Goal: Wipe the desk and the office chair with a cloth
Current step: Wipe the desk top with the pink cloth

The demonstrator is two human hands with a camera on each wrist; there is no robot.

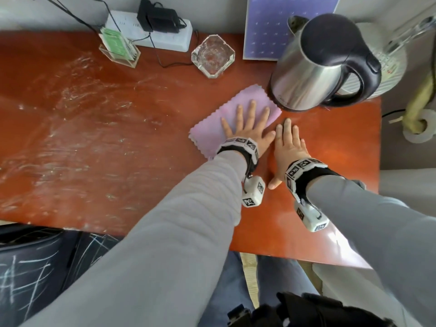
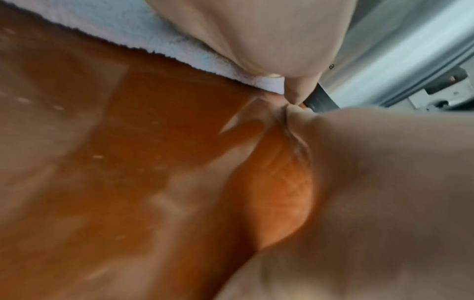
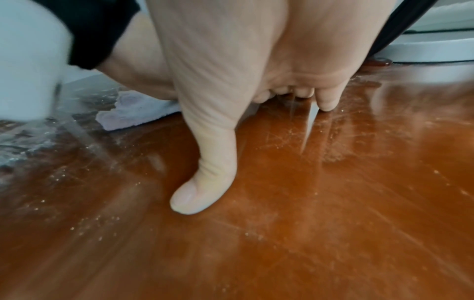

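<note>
A lilac cloth (image 1: 212,133) with a zigzag edge lies on the red-brown desk (image 1: 141,185), just left of a steel kettle. My left hand (image 1: 249,125) presses flat on the cloth, fingers straight and spread. My right hand (image 1: 289,147) rests flat on the bare desk beside it, close to the left thumb. In the right wrist view the right thumb (image 3: 202,192) and fingertips touch the desk (image 3: 333,203), with the cloth (image 3: 133,115) behind. The left wrist view shows the cloth's edge (image 2: 128,34) under the palm. A dark office chair (image 1: 35,267) with white scribbled marks stands at the lower left.
The kettle (image 1: 325,62) stands right beside the cloth's far corner. Along the back are a glass ashtray (image 1: 213,56), a clear holder with green cards (image 1: 119,47), a power strip (image 1: 151,31) and a blue board (image 1: 283,27). White smears (image 1: 82,114) cover the desk's left half.
</note>
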